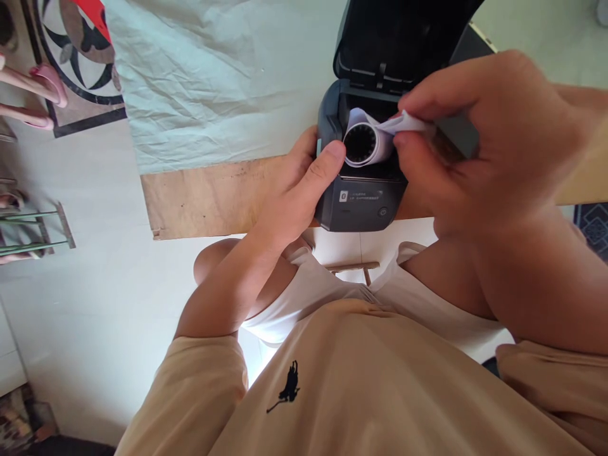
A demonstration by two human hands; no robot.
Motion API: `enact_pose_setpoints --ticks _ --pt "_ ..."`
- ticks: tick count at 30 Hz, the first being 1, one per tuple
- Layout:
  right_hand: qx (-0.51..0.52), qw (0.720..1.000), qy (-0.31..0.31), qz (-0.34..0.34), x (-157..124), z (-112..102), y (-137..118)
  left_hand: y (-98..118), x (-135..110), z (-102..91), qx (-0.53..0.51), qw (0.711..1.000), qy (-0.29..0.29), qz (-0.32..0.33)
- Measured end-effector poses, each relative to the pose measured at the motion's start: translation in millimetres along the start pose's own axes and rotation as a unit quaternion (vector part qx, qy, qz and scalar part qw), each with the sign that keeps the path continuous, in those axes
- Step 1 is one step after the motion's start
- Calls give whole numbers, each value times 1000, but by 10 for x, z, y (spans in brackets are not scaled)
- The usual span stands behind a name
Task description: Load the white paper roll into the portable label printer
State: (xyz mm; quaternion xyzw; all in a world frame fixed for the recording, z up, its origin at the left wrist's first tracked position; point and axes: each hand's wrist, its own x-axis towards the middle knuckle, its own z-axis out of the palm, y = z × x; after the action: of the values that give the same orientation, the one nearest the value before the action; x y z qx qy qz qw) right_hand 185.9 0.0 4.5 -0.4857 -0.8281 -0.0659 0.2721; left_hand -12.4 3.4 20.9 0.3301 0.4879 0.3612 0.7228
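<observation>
A small dark grey label printer (361, 202) sits at the near edge of the wooden table (204, 196), its lid (403, 38) swung up and back. A white paper roll (368, 142) with a black core lies in the open bay. My left hand (299, 190) grips the printer's left side, thumb pressed against the roll's end. My right hand (484, 139) is closed in a pinch on the loose end of the paper (408, 121), holding it out to the right of the roll.
A crinkled pale sheet (218, 76) covers the table behind the printer. Pink chair legs (33, 95) and a patterned rug (80, 50) are at the upper left on a pale floor. My beige shirt (380, 380) fills the bottom of the view.
</observation>
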Motion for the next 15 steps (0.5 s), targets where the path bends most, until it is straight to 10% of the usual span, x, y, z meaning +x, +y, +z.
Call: enact_pose_setpoints --ticks 15 --pt "156 988 5 20 38 13 40 -44 29 -54 97 995 -23 17"
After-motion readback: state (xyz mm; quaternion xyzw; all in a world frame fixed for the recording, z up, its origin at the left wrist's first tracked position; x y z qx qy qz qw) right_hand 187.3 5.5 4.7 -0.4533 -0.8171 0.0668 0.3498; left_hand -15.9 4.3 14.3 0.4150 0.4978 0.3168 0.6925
